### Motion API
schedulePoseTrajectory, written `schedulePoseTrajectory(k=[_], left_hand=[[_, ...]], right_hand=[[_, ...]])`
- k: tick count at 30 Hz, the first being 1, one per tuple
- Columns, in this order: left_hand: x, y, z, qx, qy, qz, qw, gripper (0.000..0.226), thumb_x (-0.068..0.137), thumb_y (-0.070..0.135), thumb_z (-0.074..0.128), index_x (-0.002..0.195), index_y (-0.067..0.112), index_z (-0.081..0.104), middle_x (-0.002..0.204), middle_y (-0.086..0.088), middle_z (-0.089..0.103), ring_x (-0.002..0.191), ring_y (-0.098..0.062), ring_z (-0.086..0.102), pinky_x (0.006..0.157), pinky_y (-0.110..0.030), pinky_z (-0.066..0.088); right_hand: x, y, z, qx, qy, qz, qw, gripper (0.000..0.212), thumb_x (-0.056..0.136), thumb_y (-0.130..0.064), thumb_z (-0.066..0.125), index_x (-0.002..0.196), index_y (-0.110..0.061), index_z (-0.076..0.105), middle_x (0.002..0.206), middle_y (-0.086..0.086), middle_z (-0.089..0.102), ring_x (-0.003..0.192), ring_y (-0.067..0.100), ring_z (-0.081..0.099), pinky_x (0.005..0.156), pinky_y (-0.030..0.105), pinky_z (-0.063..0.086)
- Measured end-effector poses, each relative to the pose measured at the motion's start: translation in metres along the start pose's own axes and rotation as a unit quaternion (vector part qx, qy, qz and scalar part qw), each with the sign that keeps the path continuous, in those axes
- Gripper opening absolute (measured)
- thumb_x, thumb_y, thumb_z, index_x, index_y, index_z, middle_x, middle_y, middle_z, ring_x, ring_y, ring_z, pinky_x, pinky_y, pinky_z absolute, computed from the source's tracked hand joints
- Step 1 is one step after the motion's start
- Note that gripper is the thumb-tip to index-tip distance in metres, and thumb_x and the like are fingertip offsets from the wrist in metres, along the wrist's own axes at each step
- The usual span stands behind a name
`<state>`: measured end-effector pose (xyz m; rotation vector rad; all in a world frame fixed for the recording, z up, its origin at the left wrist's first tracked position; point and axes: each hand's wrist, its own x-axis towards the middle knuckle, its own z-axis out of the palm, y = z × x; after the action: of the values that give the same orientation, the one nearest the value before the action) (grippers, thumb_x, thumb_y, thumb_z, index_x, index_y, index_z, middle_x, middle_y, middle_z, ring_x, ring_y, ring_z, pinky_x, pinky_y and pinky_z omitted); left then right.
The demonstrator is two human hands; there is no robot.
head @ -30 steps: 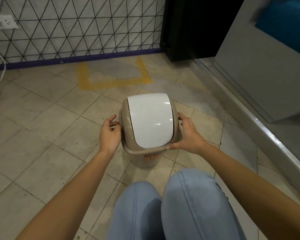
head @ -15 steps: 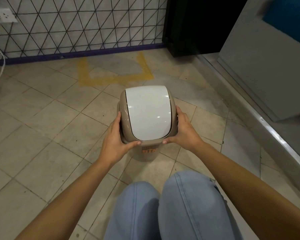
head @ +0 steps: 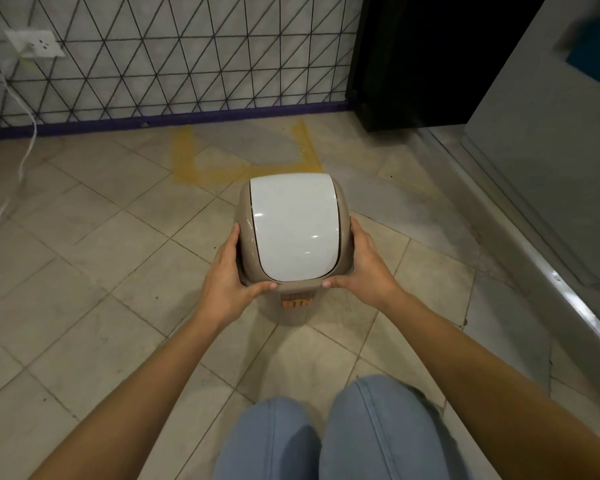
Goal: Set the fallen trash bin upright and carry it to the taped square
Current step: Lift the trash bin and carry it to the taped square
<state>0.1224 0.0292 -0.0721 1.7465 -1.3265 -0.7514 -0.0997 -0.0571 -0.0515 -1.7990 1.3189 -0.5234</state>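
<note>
Trash bin (head: 293, 237): upright, swing lid (head: 295, 216) on top and facing the camera, beige body below it with an orange label (head: 297, 302) on the near side. Righting step: judged done.

Position: over the tiled floor (head: 101, 271), just in front of the person's knees (head: 326, 438) and on the near side of the yellow taped square (head: 182, 161). From this angle the far edge of the lid overlaps the square's near tape line, but the base looks short of it. Cannot tell whether the base rests on the tiles or is already raised.

Grip: left hand (head: 227, 282) clasps the left side of the lid collar, fingers wrapped round the side, thumb along the near rim. Right hand (head: 364, 268) mirrors it on the right side. Both are closed firmly on the bin, which sits between the palms.

Remaining: carry it forward and set it down inside the tape, which lies against the foot of the wire-grid wall (head: 153, 64).

Surroundings: wall outlet (head: 35, 43) with a white cable (head: 25, 140) trailing to the floor at far left, well apart from the route; dark cabinet (head: 413, 57) to the right of the square.

Risk note: the hold is on the lid collar, not the body; if that part only clips on, it could separate.
</note>
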Motion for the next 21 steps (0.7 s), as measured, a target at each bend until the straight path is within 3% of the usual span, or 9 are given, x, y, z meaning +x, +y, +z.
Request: schedulePoseTrajectory(k=[6,12,21], left_hand=[[0.030,0.001,0.001,-0.008,0.007,-0.004,1.000,0.121,0.056,0.030,0.089,0.151,0.025,0.014,0.153,0.006,0.034,0.140,-0.013,0.032,0.110,-0.044,0.035],[0.059,0.004,0.001,-0.035,0.012,-0.012,0.999,0.120,0.058,0.019,0.089,0.151,0.026,0.014,0.151,0.010,0.034,0.138,-0.009,0.034,0.112,-0.041,0.034],[0.098,0.006,-0.004,-0.029,0.015,-0.039,0.999,0.119,0.058,0.011,0.088,0.150,0.026,0.014,0.148,0.011,0.036,0.136,-0.010,0.035,0.113,-0.040,0.033]], right_hand=[[0.034,-0.001,-0.005,-0.004,-0.005,-0.011,1.000,0.126,0.050,-0.015,0.089,0.148,-0.023,0.010,0.144,0.003,0.031,0.134,0.018,0.029,0.111,0.037,0.031],[0.070,-0.009,-0.008,0.000,-0.019,-0.018,1.000,0.127,0.050,-0.012,0.089,0.148,-0.022,0.009,0.146,0.003,0.030,0.136,0.019,0.028,0.112,0.041,0.030],[0.114,-0.015,-0.006,-0.017,-0.040,-0.013,0.999,0.126,0.058,-0.010,0.086,0.149,-0.021,0.000,0.148,0.005,0.025,0.138,0.021,0.025,0.111,0.037,0.029]])
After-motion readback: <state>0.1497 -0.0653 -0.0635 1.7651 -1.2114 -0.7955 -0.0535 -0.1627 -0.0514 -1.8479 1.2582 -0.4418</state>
